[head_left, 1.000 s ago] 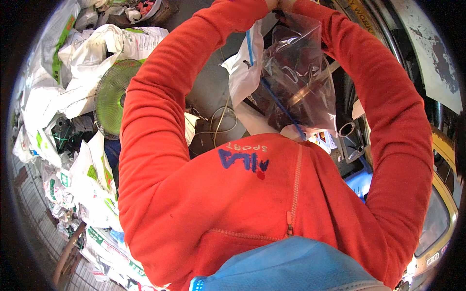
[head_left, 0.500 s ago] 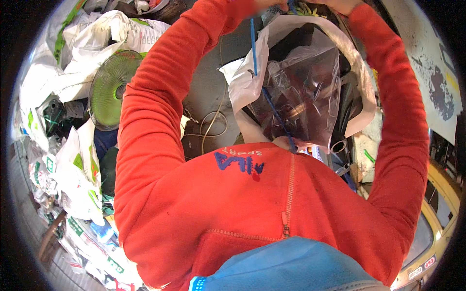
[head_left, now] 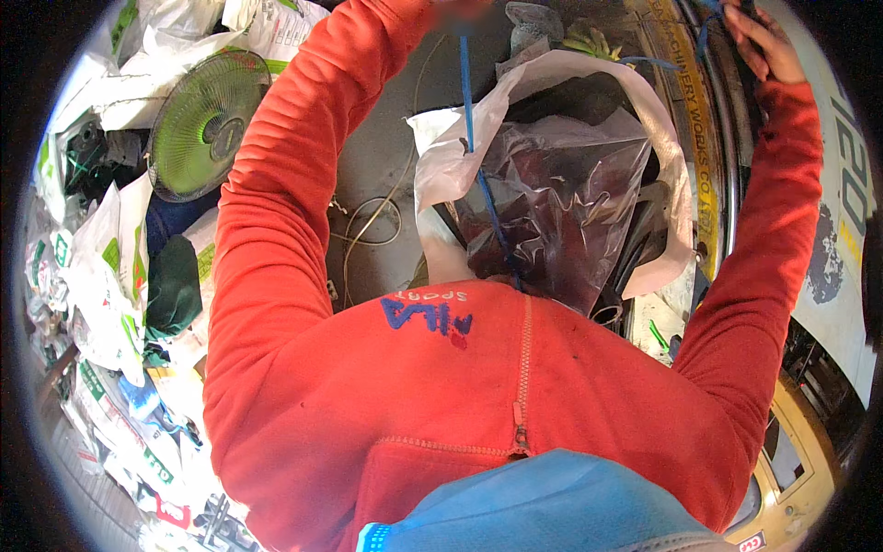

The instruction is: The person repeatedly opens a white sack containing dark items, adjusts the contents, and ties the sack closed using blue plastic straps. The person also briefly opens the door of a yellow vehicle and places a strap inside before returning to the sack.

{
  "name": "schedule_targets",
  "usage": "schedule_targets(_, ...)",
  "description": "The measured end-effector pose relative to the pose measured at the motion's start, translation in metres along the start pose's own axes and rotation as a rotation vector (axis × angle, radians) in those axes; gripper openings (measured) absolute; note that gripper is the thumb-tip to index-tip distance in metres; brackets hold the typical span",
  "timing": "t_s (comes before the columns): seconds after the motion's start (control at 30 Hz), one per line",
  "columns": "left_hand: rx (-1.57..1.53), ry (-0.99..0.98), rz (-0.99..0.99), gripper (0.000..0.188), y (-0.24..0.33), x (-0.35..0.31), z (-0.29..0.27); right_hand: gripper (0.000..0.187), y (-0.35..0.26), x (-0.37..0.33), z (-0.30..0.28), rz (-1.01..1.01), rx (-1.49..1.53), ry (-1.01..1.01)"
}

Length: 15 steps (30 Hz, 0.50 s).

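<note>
A large white bag [head_left: 678, 184] gapes in front of my chest, lined with clear plastic film [head_left: 561, 184] over a dark interior. One stretch of blue strap [head_left: 466, 92] runs from below my left hand [head_left: 460, 13] through the bag's rim toward my jacket. That hand is at the top edge; it is smeared and its fingers do not show. Another stretch of the strap leads from the bag's far rim to my right hand [head_left: 766, 46], which is raised at the upper right. Its fingers are bent, with the strap at their tips.
A green round fan [head_left: 207, 124] stands left of my left arm, among heaps of white printed bags [head_left: 110, 267]. A thin pale cable [head_left: 372, 221] loops on the grey floor. Right of the bag runs a yellow machine edge [head_left: 706, 193], with a white panel [head_left: 842, 304] farther right.
My right hand has moved right, away from the bag, drawing a stretch of blue strap out with it. My left hand stays near the top edge. The view has shifted slightly.
</note>
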<state>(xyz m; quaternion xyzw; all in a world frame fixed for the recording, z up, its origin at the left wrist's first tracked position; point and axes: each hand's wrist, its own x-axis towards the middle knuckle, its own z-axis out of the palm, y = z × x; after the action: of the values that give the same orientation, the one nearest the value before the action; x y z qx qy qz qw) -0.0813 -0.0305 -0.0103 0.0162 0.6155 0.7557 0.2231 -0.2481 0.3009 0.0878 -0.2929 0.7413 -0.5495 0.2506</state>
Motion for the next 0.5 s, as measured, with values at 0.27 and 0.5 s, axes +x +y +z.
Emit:
schedule_targets(0.27,0.751,0.182,0.209,0.026,0.005,0.01,0.016,0.023,-0.024,-0.051,0.056,-0.154,-0.429,0.172)
schedule_targets(0.5,1.124,0.456,-0.164,0.064,-0.015,0.039,0.027,0.029,0.012,0.02,0.077,-0.231,-1.028,0.282)
